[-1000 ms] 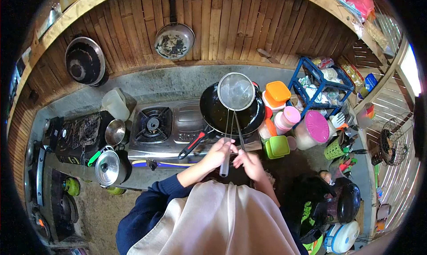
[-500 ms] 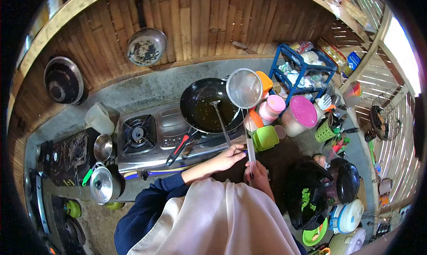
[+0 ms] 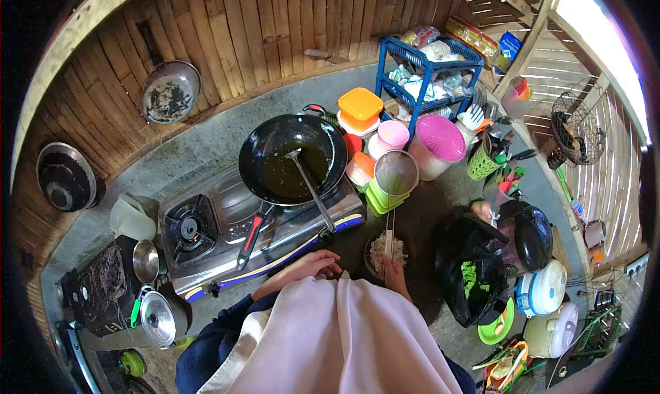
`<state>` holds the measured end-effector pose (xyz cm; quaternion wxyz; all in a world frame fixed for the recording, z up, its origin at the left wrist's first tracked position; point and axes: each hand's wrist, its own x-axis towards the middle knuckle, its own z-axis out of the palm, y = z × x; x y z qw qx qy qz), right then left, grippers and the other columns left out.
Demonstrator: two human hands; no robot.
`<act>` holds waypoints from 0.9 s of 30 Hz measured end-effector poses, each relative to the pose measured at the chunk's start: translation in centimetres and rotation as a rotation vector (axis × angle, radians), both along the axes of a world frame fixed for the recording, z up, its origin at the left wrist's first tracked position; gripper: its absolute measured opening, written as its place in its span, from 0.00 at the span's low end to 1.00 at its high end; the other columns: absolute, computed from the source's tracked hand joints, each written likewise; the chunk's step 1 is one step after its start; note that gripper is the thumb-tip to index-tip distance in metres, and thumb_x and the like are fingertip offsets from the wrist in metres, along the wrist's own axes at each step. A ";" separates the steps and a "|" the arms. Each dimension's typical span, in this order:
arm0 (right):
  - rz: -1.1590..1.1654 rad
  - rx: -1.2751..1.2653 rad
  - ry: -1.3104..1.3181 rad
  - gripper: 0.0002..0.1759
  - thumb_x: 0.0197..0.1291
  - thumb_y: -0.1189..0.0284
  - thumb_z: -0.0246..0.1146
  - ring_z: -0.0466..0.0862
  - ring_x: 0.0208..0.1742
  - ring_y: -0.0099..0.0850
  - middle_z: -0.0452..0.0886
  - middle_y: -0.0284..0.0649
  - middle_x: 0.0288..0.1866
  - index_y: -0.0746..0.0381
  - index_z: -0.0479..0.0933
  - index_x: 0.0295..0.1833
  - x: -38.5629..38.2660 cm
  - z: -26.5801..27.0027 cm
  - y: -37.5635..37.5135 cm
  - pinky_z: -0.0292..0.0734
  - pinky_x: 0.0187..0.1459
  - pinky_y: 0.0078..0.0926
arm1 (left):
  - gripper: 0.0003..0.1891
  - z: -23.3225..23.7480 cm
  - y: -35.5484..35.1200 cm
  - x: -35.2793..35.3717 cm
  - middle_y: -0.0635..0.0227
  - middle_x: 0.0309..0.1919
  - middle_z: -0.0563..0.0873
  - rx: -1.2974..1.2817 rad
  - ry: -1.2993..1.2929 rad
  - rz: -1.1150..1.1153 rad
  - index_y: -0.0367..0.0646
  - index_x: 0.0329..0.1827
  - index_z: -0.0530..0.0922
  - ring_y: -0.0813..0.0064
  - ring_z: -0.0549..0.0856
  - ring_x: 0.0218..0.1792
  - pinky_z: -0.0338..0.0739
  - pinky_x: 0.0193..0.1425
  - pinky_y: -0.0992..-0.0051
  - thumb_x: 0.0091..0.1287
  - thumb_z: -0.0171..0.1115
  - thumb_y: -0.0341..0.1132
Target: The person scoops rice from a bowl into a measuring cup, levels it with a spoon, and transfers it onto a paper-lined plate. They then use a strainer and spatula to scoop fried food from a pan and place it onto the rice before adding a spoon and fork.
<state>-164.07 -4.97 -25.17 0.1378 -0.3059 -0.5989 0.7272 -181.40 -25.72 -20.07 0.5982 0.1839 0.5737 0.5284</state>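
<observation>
My right hand (image 3: 394, 274) grips the handle of a fine-mesh strainer (image 3: 397, 172), whose round head points away from me over green plastic containers (image 3: 385, 200). Beneath the handle is a dark bowl of pale, crumbly food (image 3: 378, 253), partly covered by it. At the front of the stove, my left hand (image 3: 315, 263) is bare, its fingers loosely extended and holding nothing. A black wok (image 3: 258, 153) with dark oil in it sits on the right burner. A metal spatula (image 3: 315, 196) leans in the wok, its handle end just above my left hand, apart from it.
The left burner (image 3: 189, 227) is bare. Lidded tubs (image 3: 440, 138) and a blue rack (image 3: 426, 78) stand behind on the right. A black plastic bag (image 3: 457, 284) lies right of the bowl. Pots (image 3: 159, 318) stand at left; pans (image 3: 172, 91) hang on the wall.
The view has turned to the right. The strainer has moved from beside the wok's rim to the right, nearer me, and the bowl has come into sight. My left hand has drawn away from the spatula handle.
</observation>
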 end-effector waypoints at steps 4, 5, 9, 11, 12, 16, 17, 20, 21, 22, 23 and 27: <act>0.013 -0.076 0.059 0.15 0.68 0.60 0.50 0.65 0.16 0.19 0.65 0.29 0.17 0.59 0.70 0.35 0.0 -3.2 0.1 0.59 0.18 0.19 | 0.13 -0.7 -0.3 0.1 0.70 0.42 0.83 0.017 -0.008 0.019 0.44 0.55 0.70 0.84 0.78 0.36 0.73 0.40 0.83 0.70 0.47 0.36; 0.000 -0.116 0.099 0.14 0.68 0.60 0.49 0.65 0.16 0.20 0.64 0.29 0.16 0.59 0.69 0.35 -0.1 -3.4 0.2 0.59 0.18 0.19 | 0.13 -0.5 -0.3 0.3 0.70 0.42 0.83 0.018 -0.007 0.024 0.44 0.55 0.70 0.84 0.78 0.36 0.73 0.40 0.83 0.70 0.47 0.36; 0.028 -0.266 -0.050 0.14 0.68 0.59 0.49 0.66 0.16 0.21 0.67 0.30 0.17 0.59 0.69 0.36 -0.3 -3.3 0.8 0.59 0.18 0.20 | 0.12 -0.8 -0.5 0.9 0.67 0.42 0.83 0.001 -0.028 0.063 0.45 0.54 0.72 0.83 0.79 0.35 0.74 0.40 0.83 0.69 0.49 0.35; 0.024 -0.273 -0.032 0.15 0.68 0.58 0.49 0.67 0.16 0.22 0.70 0.32 0.17 0.57 0.70 0.37 -0.5 -3.3 1.0 0.59 0.17 0.20 | 0.12 -1.0 -0.7 1.1 0.67 0.42 0.83 0.017 -0.022 0.060 0.44 0.53 0.72 0.83 0.80 0.36 0.74 0.40 0.83 0.69 0.49 0.34; 0.027 -0.272 -0.032 0.15 0.68 0.58 0.49 0.67 0.16 0.22 0.70 0.32 0.17 0.57 0.70 0.37 -0.6 -3.3 1.2 0.59 0.17 0.20 | 0.12 -0.8 -0.8 1.2 0.67 0.41 0.83 0.023 -0.011 0.056 0.44 0.53 0.72 0.82 0.80 0.36 0.74 0.41 0.82 0.69 0.50 0.34; -0.033 -0.187 -0.107 0.14 0.66 0.57 0.50 0.73 0.19 0.23 0.75 0.32 0.20 0.56 0.72 0.40 -0.6 -2.7 1.7 0.68 0.21 0.21 | 0.12 -0.9 -1.0 1.3 0.68 0.40 0.83 0.031 0.019 0.050 0.41 0.53 0.71 0.83 0.78 0.36 0.73 0.40 0.84 0.70 0.48 0.34; -0.073 -0.187 -0.161 0.14 0.66 0.56 0.51 0.75 0.20 0.23 0.76 0.33 0.21 0.55 0.72 0.42 -0.6 -2.8 1.9 0.72 0.23 0.23 | 0.12 -0.8 -1.0 1.3 0.68 0.40 0.83 0.031 0.018 0.050 0.41 0.53 0.71 0.83 0.78 0.36 0.73 0.40 0.84 0.70 0.48 0.34; -0.061 -0.210 -0.159 0.15 0.66 0.56 0.51 0.78 0.24 0.24 0.78 0.33 0.24 0.56 0.73 0.43 -0.3 -3.1 2.0 0.76 0.27 0.26 | 0.12 -0.1 -0.9 0.8 0.67 0.39 0.83 0.012 0.047 0.097 0.40 0.52 0.72 0.82 0.78 0.36 0.74 0.41 0.82 0.70 0.48 0.34; -0.058 -0.209 -0.161 0.15 0.66 0.56 0.51 0.78 0.24 0.24 0.78 0.33 0.24 0.56 0.73 0.43 -0.2 -3.2 2.0 0.76 0.27 0.26 | 0.12 0.3 -1.0 0.7 0.67 0.39 0.83 0.040 0.038 0.127 0.40 0.52 0.72 0.81 0.78 0.35 0.74 0.41 0.81 0.70 0.48 0.34; -0.071 -0.221 -0.137 0.15 0.66 0.56 0.51 0.79 0.24 0.24 0.79 0.33 0.25 0.56 0.73 0.43 -0.1 -3.4 2.0 0.76 0.27 0.26 | 0.12 0.6 -1.1 0.6 0.67 0.39 0.83 0.068 0.029 0.157 0.40 0.52 0.72 0.80 0.78 0.35 0.74 0.42 0.80 0.70 0.48 0.35; -0.084 -0.233 -0.114 0.15 0.66 0.56 0.51 0.79 0.25 0.25 0.79 0.34 0.26 0.56 0.73 0.43 -0.1 -3.4 1.9 0.76 0.27 0.27 | 0.12 2.5 -1.2 0.8 0.66 0.38 0.82 0.039 0.049 0.179 0.40 0.51 0.72 0.80 0.78 0.35 0.74 0.42 0.79 0.70 0.48 0.35; -0.119 -0.284 -0.130 0.16 0.66 0.56 0.50 0.80 0.26 0.25 0.79 0.34 0.27 0.58 0.73 0.44 0.2 -4.3 2.1 0.76 0.29 0.26 | 0.12 3.5 -1.4 1.1 0.66 0.38 0.82 0.021 0.043 0.206 0.40 0.51 0.72 0.80 0.78 0.36 0.74 0.42 0.79 0.70 0.49 0.35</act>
